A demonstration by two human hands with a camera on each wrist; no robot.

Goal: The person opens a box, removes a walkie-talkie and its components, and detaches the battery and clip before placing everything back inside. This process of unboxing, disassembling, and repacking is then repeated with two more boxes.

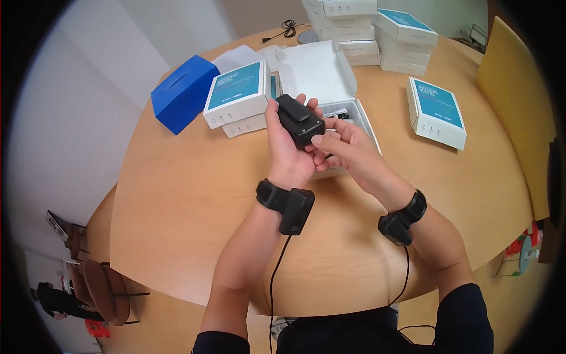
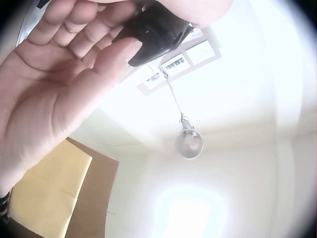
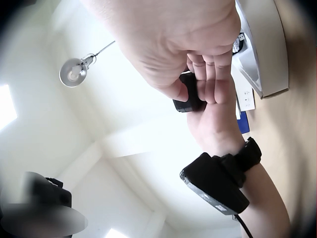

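The person wears a dark navy top point(image 1: 342, 331), its short sleeves point(image 1: 464, 318) ending above the elbows; black straps point(image 1: 270, 194) circle both wrists, each bearing a boxy black camera point(image 1: 296, 211) with a thin black cable point(image 1: 271, 289) trailing from it

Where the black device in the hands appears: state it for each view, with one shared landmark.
Head: the black device is above center, slightly right.
Left wrist: top edge, near the middle, partly covered.
Right wrist: above and right of center, partly covered.
Shared landmark: the right hand, right of the device in head, left in left wrist, above in right wrist.
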